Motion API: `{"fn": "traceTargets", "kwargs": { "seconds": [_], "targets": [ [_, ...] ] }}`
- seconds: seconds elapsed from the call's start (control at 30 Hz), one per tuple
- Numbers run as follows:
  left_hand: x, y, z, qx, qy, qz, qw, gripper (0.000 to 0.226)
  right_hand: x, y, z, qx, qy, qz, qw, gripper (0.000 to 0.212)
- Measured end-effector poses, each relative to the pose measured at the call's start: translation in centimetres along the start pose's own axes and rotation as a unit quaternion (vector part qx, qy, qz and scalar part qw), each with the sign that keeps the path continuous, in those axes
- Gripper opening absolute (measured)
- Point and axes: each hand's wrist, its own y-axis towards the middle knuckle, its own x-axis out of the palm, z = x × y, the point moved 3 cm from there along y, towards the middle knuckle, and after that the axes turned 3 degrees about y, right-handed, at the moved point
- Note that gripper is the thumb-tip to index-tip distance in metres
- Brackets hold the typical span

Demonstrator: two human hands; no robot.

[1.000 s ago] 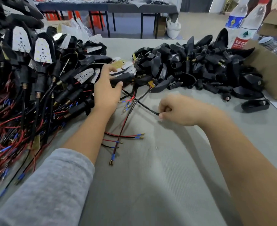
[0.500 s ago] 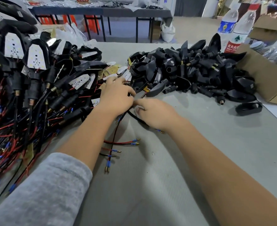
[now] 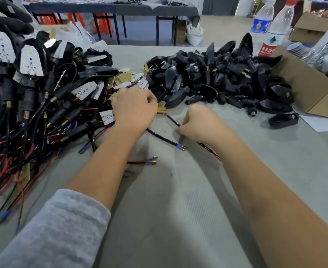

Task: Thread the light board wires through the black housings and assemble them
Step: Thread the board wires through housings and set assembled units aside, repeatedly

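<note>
Your left hand sits knuckles-up at the near edge of the loose black housings, forearm reaching straight out from the grey sleeve; the fingers are curled under, closed on something at the near tip of that pile, though what exactly they grip is hidden beneath the palm; a yellowish light board peeks out just beside the knuckles, on the side toward your other hand. Your right hand is balled into a loose fist just nearer you than the housings, bare forearm angling in from the lower right; thumb and forefinger pinch a thin black wire that runs from the board's edge down into the fingertips; the wire continues out under the wrist. A second black lead with a blue-and-brass terminal lies on the grey table between your two wrists; a red pair rests nearer you still. Across from the housings, beyond your left arm, the heap of finished assemblies sprawls with red and black tails; one lone housing lies apart on the pile's right, just short of the cardboard box.
</note>
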Motion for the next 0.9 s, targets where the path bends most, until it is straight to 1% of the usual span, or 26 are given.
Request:
{"fn": "traceTargets", "kwargs": {
  "seconds": [0.07,0.1,0.13,0.2,0.3,0.33,0.37,0.47,0.5,0.53,0.57,0.63,0.7,0.77,0.8,0.83,0.9],
  "targets": [
    [-0.3,-0.4,1.1,-0.040,-0.075,0.011,0.996,0.026,-0.2,-0.3,0.3,-0.006,0.085,0.001,0.996,0.016],
    [-0.3,-0.6,1.6,-0.058,-0.113,0.017,0.992,0.023,-0.4,-0.5,0.4,-0.009,0.162,-0.003,0.987,0.018],
    [-0.2,-0.8,2.1,-0.075,-0.150,0.028,0.985,0.019,-0.8,-0.7,0.5,-0.009,0.254,-0.006,0.967,0.017],
    [0.4,-1.1,2.8,-0.101,-0.216,0.056,0.970,0.012,-1.7,-0.8,0.8,-0.007,0.424,0.004,0.906,0.017],
    [1.9,-1.2,3.2,-0.118,-0.248,0.069,0.959,0.014,-3.0,-0.5,1.9,0.011,0.593,0.075,0.801,0.019],
    [2.5,-1.1,3.3,-0.109,-0.249,0.052,0.961,0.019,-3.3,-0.3,2.5,0.024,0.625,0.106,0.773,0.018],
    [3.2,-0.9,3.4,-0.091,-0.240,0.018,0.966,0.027,-3.5,-0.2,3.1,0.035,0.645,0.136,0.751,0.018],
    [5.3,-0.6,3.4,-0.040,-0.143,-0.138,0.979,0.058,-2.7,0.1,4.8,0.061,0.686,0.196,0.698,0.020],
    [5.6,-0.7,3.4,-0.035,-0.114,-0.160,0.980,0.063,-2.2,0.2,5.2,0.064,0.697,0.209,0.683,0.021],
    [5.8,-0.7,3.3,-0.032,-0.108,-0.155,0.981,0.063,-1.8,0.2,5.6,0.067,0.704,0.220,0.672,0.021],
    [5.8,-0.7,3.3,-0.031,-0.121,-0.133,0.983,0.060,-1.4,0.3,5.9,0.072,0.705,0.229,0.668,0.021],
    [5.6,-0.8,3.2,-0.036,-0.159,-0.090,0.983,0.046,-0.8,0.4,6.4,0.085,0.700,0.238,0.668,0.020],
    [5.4,-0.9,3.2,-0.039,-0.160,-0.076,0.983,0.031,-0.6,0.6,6.5,0.086,0.699,0.236,0.669,0.016],
    [5.2,-1.1,3.4,-0.026,-0.170,-0.099,0.980,0.019,-0.4,0.6,6.4,0.076,0.703,0.229,0.669,0.009],
    [5.1,-1.3,3.6,-0.014,-0.193,-0.120,0.974,0.015,-0.3,0.5,6.4,0.069,0.704,0.224,0.670,0.009],
    [5.0,-1.6,4.0,0.000,-0.225,-0.144,0.964,0.013,-0.3,0.4,6.3,0.062,0.702,0.222,0.674,0.010],
    [4.7,-2.0,4.5,0.025,-0.259,-0.186,0.948,0.018,-0.3,0.2,6.2,0.049,0.693,0.226,0.683,0.013]
  ]
}}
